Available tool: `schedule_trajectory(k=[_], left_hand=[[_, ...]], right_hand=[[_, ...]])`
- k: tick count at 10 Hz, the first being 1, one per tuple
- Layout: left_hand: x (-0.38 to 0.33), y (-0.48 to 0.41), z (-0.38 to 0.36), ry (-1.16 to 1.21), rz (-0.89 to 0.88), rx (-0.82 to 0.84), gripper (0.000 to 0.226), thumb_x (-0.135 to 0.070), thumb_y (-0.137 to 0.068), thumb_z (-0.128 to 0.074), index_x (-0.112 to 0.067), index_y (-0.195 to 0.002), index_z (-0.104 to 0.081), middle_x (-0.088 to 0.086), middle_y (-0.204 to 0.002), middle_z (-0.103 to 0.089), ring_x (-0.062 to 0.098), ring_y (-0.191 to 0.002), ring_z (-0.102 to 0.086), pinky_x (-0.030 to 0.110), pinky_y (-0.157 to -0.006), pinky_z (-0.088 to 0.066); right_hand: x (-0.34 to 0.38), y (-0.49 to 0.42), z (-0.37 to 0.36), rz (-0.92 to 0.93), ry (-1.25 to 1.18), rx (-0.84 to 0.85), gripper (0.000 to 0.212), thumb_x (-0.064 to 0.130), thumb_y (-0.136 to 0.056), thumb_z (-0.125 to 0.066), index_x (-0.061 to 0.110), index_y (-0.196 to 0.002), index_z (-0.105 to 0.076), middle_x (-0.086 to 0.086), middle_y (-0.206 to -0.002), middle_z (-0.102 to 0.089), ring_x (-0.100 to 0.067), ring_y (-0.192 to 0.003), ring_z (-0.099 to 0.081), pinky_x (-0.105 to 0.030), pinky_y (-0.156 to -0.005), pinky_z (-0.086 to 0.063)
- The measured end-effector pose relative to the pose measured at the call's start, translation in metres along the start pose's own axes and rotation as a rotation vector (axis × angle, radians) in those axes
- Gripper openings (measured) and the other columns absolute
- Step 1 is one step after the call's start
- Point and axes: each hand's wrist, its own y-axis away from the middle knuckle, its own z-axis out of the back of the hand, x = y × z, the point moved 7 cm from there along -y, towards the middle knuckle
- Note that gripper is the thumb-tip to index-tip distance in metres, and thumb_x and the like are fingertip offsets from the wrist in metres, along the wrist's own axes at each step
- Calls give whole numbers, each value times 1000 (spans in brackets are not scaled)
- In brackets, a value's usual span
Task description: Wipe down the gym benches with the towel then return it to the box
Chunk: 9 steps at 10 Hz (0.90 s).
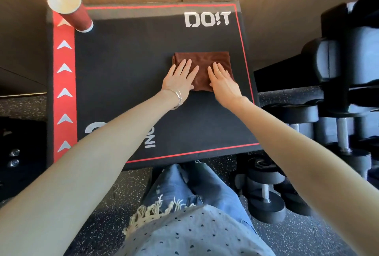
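Silver bangles (178, 98), ripped blue jeans (185, 186), grey heart-print top (196, 233).

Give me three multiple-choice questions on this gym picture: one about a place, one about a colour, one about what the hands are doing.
1. Where on the bench does the paper cup stand?
A. far left corner
B. near right corner
C. middle
2. What colour is the towel?
A. white
B. brown
C. blue
3. How do the left hand and right hand lie?
A. flat on the towel
B. clenched in fists
C. lifted in the air
Answers: 1 A, it stands at the far edge on the left side; 2 B, the folded cloth is brown; 3 A, the straight fingers of both rest on it.
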Motion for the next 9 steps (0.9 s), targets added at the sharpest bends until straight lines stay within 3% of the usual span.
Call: schedule_trajectory(k=[2,6,9], left_hand=[[15,-64,19,60,27,-5,60,-35,-102,-25,-16,-150,5,7,-160,6,21,-148,5,39,-119,-6],[34,-165,53,72,66,-53,58,-30,-102,-27,-16,-151,2,9,-160,7,24,-148,6,38,-120,-2],[38,-183,75,40,144,-83,61,-37,-101,-28,-16,-151,-1,12,-159,0,29,-147,1,51,-118,1]], right_hand=[[-28,-62,21,-29,-17,-61,53,9,-101,-33,5,-149,-11,-12,-158,-9,-26,-147,-4,-41,-120,-6],[-75,-158,51,12,-24,-100,56,13,-101,-37,12,-150,-11,-8,-159,-8,-25,-147,-3,-44,-118,-10],[-79,-181,72,32,29,-86,56,16,-102,-36,11,-150,-9,-11,-159,-7,-28,-146,-4,-50,-117,-12]])
